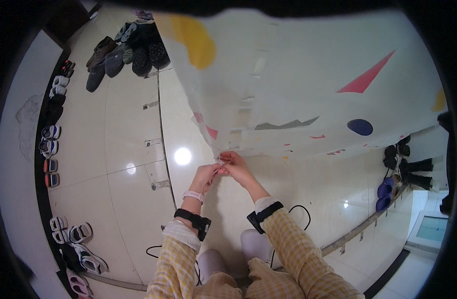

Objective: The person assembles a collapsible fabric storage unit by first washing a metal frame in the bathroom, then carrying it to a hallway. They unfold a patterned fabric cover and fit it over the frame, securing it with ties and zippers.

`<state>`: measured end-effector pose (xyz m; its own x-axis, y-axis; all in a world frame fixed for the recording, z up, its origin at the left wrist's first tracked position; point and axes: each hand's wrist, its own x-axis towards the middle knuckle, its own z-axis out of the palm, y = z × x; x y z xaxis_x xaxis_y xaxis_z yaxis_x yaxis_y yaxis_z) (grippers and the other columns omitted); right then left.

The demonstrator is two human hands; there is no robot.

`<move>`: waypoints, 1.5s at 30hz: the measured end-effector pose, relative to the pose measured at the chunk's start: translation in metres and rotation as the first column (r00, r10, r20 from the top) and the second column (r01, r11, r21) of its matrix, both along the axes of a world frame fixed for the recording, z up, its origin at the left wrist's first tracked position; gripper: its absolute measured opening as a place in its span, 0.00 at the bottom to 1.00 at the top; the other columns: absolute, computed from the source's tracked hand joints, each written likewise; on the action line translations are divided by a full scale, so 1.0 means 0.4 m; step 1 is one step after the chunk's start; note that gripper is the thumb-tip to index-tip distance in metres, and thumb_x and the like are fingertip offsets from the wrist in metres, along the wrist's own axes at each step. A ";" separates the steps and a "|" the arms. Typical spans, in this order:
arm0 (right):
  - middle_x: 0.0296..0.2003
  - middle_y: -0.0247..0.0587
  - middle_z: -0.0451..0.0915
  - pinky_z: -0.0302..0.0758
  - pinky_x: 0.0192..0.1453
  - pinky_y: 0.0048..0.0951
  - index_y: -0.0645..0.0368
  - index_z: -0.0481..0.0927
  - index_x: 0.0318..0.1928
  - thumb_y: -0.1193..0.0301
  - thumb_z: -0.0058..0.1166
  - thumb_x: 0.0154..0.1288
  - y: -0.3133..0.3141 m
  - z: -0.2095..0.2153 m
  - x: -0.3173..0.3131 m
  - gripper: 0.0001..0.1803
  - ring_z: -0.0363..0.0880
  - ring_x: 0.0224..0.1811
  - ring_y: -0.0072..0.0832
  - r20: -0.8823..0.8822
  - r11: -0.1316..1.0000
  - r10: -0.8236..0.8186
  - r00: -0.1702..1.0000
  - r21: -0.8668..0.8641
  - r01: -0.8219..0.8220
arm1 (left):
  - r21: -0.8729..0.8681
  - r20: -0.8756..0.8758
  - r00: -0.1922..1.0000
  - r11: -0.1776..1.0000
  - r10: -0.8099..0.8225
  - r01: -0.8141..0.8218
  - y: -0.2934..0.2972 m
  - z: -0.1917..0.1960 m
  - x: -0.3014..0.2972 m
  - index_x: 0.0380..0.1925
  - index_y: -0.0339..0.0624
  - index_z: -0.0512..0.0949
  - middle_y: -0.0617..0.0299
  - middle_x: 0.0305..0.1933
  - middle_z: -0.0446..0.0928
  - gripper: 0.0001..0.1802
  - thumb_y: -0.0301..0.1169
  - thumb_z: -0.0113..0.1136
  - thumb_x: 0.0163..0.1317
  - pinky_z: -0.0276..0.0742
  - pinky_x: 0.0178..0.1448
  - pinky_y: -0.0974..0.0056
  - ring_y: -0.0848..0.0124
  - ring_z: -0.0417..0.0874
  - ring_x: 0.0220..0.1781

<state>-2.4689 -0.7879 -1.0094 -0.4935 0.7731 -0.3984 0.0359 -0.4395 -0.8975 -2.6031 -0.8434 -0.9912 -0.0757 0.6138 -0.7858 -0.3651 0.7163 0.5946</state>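
Observation:
A large white sheet, printed with yellow, red, grey and dark blue shapes, spreads out in front of me and fills the upper right. It looks slightly see-through; whether it is cloth or plastic I cannot tell. At its near left corner, my left hand and my right hand meet with their fingertips almost touching. Both pinch the sheet's corner between closed fingers. A pale pink band circles my left wrist, and each forearm wears a black strap with a small box.
Dark shoes and slippers are piled at the far left. More pairs of shoes line the left wall. Purple clogs and black boots stand at the right. Black cables loop beside my knees on the tiled floor.

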 end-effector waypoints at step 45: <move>0.37 0.53 0.78 0.71 0.48 0.44 0.61 0.77 0.39 0.74 0.44 0.58 0.058 -0.003 0.021 0.10 0.75 0.44 0.50 0.651 0.824 0.013 0.759 0.423 -0.377 | 0.185 -0.240 0.964 0.970 -0.111 0.158 -0.030 -0.019 -0.037 0.32 0.40 0.80 0.74 0.20 0.69 0.12 0.37 0.57 0.63 0.59 0.26 0.76 0.83 0.64 0.21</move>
<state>-2.4606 -0.7647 -1.0105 -0.4543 0.8565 -0.2450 0.6696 0.1469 -0.7281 -2.6180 -0.8554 -0.9989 -0.1426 0.7735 -0.6176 -0.1129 0.6072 0.7865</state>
